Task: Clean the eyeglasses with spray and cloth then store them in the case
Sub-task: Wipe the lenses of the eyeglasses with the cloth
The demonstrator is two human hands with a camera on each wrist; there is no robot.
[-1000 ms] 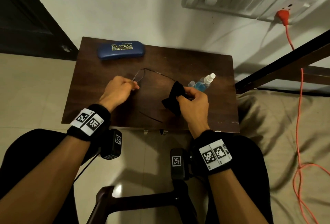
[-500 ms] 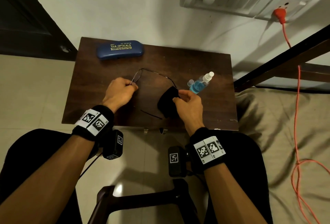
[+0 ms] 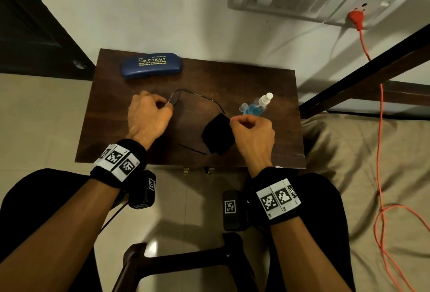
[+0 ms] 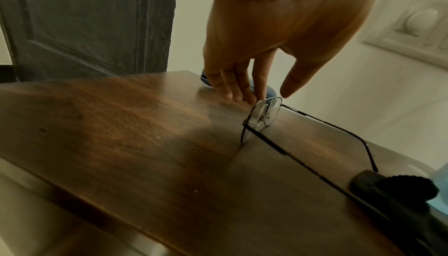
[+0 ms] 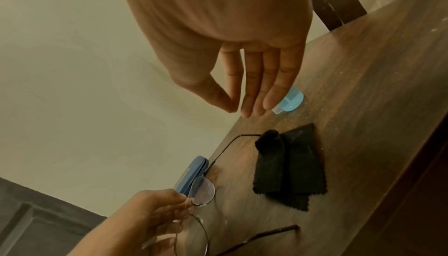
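Thin wire-framed eyeglasses (image 3: pixel 176 98) rest with arms unfolded on the dark wooden table (image 3: pixel 256 77). My left hand (image 3: pixel 168 105) pinches them at the bridge beside one lens (image 5: pixel 202 193). A black cloth (image 3: pixel 217 133) lies crumpled on the table right of the glasses. My right hand (image 3: pixel 235 120) hovers just above the cloth's far corner; in the right wrist view its fingers (image 5: pixel 254 110) hang straight and hold nothing. A small spray bottle (image 3: pixel 256 108) of blue liquid lies on its side behind that hand. The blue case (image 3: pixel 151 64) lies closed at the table's back left.
A bed with a beige sheet (image 3: pixel 360 163) adjoins the table's right edge, under a dark slanted bar (image 3: pixel 363 77). An orange cord (image 3: pixel 381 128) hangs from the wall socket. A dark door (image 3: pixel 35 24) stands at left, a chair frame (image 3: pixel 186 261) between my knees.
My right hand lowered the cloth onto the table and let go of it. My left hand kept hold of the glasses, almost unmoved.
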